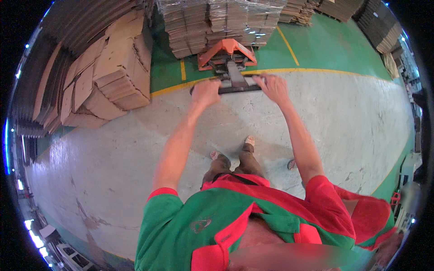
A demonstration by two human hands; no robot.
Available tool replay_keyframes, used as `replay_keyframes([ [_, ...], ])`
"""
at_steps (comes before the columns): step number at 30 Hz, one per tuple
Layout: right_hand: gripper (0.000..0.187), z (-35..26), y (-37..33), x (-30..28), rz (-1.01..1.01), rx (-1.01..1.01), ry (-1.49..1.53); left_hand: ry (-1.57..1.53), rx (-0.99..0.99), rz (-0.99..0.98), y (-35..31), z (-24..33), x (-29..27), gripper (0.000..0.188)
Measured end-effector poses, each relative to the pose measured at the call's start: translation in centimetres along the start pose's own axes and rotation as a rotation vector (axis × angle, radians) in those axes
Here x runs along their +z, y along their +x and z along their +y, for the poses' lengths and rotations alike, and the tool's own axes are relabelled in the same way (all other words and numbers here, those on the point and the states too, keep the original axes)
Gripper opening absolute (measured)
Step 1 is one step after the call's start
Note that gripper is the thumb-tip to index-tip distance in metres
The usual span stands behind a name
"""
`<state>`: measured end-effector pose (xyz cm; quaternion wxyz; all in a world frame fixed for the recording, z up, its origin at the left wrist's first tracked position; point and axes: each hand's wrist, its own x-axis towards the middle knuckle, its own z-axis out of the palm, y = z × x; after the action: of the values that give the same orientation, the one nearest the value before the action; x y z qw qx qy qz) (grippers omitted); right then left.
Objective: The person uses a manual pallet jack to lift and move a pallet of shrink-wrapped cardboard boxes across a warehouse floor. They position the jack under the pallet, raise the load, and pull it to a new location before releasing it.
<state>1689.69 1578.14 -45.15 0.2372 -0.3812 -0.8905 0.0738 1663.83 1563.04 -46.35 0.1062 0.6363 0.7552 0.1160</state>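
Both arms reach forward to the black handle (pixel 242 89) of an orange pallet jack (pixel 229 46). My left hand (pixel 207 92) is wrapped round the handle's left end, and my right hand (pixel 273 86) grips its right end. A grey shaft (pixel 235 73) runs from the handle to the jack's orange frame. Beyond the frame stands a tall load of flat cardboard sheets (pixel 221 22), partly wrapped in clear film. The jack's forks are hidden from view.
Stacked folded cardboard (pixel 115 67) stands at the left, beside the jack. More cardboard stacks (pixel 377 25) rise at the far right. Yellow lines (pixel 325 71) part the green floor from the grey floor (pixel 343 122). A person in a red and green shirt (pixel 368 217) is close at my right.
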Motion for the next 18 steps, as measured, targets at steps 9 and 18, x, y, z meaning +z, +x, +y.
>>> replay_keyframes([
  [9, 0.057, -4.3, -21.0, 7.8, -0.487, 0.072, -0.139, 0.017, -0.100, -0.412, -14.5, 2.8, 13.2, 0.019],
  [18, 0.065, -0.2, -0.4, -0.5, 0.047, -0.098, 0.028, 0.070, -0.037, -0.083, 0.1, 0.9, 0.5, 0.022],
])
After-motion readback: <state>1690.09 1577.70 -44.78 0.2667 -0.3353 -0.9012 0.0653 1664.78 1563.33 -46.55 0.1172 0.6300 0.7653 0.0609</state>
